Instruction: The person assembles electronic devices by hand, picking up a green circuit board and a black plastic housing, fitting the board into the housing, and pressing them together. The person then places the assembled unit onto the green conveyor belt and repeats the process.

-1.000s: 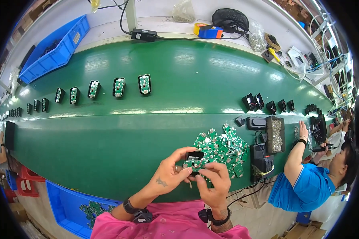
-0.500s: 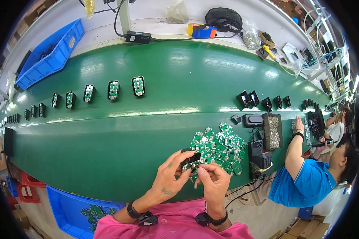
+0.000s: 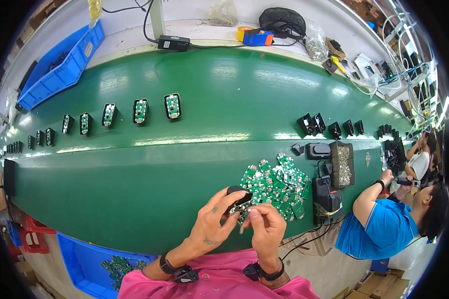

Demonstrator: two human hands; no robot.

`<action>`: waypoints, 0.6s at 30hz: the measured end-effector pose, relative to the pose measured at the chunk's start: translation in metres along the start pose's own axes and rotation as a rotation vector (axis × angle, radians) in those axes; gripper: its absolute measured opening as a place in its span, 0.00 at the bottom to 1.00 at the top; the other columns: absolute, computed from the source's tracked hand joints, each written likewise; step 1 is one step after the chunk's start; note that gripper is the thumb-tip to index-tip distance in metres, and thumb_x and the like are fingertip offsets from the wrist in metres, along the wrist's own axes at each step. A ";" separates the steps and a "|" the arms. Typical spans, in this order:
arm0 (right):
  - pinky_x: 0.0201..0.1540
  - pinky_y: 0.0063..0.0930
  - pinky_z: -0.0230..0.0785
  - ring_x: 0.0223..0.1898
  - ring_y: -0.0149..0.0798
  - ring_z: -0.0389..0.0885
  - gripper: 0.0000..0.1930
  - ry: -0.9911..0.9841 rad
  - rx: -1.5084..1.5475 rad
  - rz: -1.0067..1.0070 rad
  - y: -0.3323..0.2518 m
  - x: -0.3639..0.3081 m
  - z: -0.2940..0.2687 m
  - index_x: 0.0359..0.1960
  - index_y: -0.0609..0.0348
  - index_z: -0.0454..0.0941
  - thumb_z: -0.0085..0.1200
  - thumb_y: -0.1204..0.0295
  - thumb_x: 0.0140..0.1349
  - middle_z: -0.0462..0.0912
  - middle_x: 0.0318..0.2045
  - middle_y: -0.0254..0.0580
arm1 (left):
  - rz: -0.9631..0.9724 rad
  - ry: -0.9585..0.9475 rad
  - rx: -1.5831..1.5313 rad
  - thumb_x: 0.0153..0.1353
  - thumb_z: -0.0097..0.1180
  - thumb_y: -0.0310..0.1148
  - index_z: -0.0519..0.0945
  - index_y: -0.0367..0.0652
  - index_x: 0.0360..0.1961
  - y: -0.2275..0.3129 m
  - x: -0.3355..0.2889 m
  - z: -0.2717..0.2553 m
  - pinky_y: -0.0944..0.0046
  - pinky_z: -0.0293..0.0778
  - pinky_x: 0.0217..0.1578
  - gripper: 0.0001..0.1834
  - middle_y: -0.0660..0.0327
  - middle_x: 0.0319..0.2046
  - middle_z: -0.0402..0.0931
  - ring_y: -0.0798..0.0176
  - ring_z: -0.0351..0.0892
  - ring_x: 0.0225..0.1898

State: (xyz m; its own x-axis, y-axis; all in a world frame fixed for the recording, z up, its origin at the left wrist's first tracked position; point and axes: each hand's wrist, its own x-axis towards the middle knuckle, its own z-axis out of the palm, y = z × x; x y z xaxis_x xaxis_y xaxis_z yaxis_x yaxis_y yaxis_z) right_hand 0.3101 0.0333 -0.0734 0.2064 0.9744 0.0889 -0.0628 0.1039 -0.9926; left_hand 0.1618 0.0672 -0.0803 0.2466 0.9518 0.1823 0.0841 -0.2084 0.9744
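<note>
My left hand (image 3: 212, 222) is closed around a small black plastic housing (image 3: 238, 191) above the near edge of the table. A circuit board (image 3: 238, 210) shows at the housing's lower opening, by my left fingertips. Close against it, my right hand (image 3: 267, 230) pinches thumb to forefinger at the board's edge; what lies between those fingertips is too small to make out. Just beyond both hands spreads a heap of green circuit boards (image 3: 279, 182), partly hidden by my right fingers.
Black housings fitted with boards (image 3: 140, 111) stand in a row at the left. More black housings (image 3: 335, 130) stand right of the heap, near a tray of small metal parts (image 3: 342, 164) and a black device (image 3: 327, 199). A co-worker in blue (image 3: 379, 226) sits at the right.
My hands stay almost in place, the right one still pinching at the board. The co-worker's near hand has drawn down and back toward their body. The view has shifted slightly.
</note>
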 end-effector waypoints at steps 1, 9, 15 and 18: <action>0.26 0.21 0.73 0.25 0.29 0.80 0.05 -0.010 -0.071 -0.021 0.001 0.001 -0.002 0.39 0.71 0.79 0.54 0.79 0.68 0.78 0.32 0.41 | 0.009 0.010 -0.013 0.59 0.58 0.18 0.73 0.48 0.62 0.001 0.001 -0.002 0.62 0.83 0.37 0.29 0.46 0.57 0.72 0.54 0.84 0.42; 0.27 0.19 0.72 0.26 0.28 0.80 0.06 -0.050 -0.051 0.100 -0.005 0.008 0.006 0.42 0.71 0.80 0.54 0.79 0.68 0.79 0.31 0.41 | 0.023 0.022 -0.026 0.59 0.58 0.18 0.73 0.47 0.62 -0.004 0.001 -0.008 0.62 0.84 0.37 0.29 0.47 0.57 0.72 0.55 0.84 0.43; 0.28 0.20 0.73 0.26 0.30 0.81 0.06 -0.130 -0.105 0.010 -0.005 0.010 0.009 0.40 0.71 0.80 0.54 0.79 0.68 0.80 0.32 0.43 | -0.012 0.031 -0.049 0.59 0.58 0.17 0.74 0.46 0.62 -0.001 0.000 -0.011 0.63 0.85 0.39 0.28 0.47 0.57 0.72 0.55 0.84 0.44; 0.28 0.21 0.73 0.26 0.31 0.81 0.06 -0.087 -0.128 -0.001 -0.005 0.009 0.012 0.39 0.71 0.80 0.54 0.79 0.68 0.81 0.32 0.43 | -0.026 0.043 -0.091 0.60 0.57 0.17 0.74 0.46 0.62 0.001 0.001 -0.013 0.63 0.85 0.40 0.28 0.47 0.58 0.72 0.57 0.84 0.44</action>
State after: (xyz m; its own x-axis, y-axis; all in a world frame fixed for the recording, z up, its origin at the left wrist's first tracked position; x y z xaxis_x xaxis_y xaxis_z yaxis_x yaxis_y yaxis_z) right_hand 0.3011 0.0439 -0.0663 0.1211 0.9884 0.0915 0.0634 0.0843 -0.9944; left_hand 0.1498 0.0708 -0.0777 0.2033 0.9660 0.1600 0.0010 -0.1636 0.9865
